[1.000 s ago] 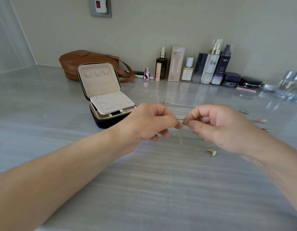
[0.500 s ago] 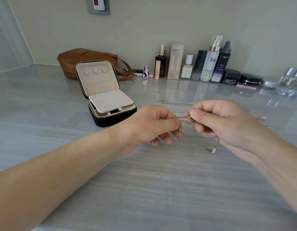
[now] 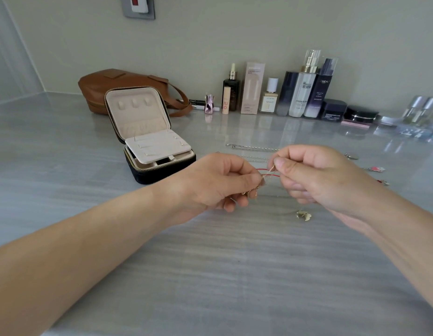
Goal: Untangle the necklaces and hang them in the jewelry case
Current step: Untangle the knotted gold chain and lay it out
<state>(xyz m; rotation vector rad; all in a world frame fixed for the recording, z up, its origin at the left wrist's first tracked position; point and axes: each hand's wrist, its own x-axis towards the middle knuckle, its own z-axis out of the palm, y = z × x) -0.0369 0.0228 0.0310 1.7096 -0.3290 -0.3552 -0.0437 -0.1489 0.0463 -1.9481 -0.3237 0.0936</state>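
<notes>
My left hand [image 3: 218, 180] and my right hand [image 3: 315, 175] meet above the grey counter, each pinching part of a tangle of thin necklaces [image 3: 269, 172]: a fine gold chain and a red cord stretch between the fingertips. A gold pendant [image 3: 304, 215] lies on the counter below my right hand. Silver chains [image 3: 252, 147] lie just behind the hands. The jewelry case [image 3: 152, 141], black outside and cream inside, stands open to the left, its lid upright with three hooks showing.
A brown leather bag [image 3: 123, 86] sits behind the case. A row of cosmetic bottles and jars [image 3: 303, 93] lines the back wall. Small red and silver charms [image 3: 377, 169] lie at the right. A wall switch [image 3: 138, 6] is above.
My hands have drawn slightly apart, exposing the red cord and gold chain between the fingertips. My right hand rose a little and the left dropped.
</notes>
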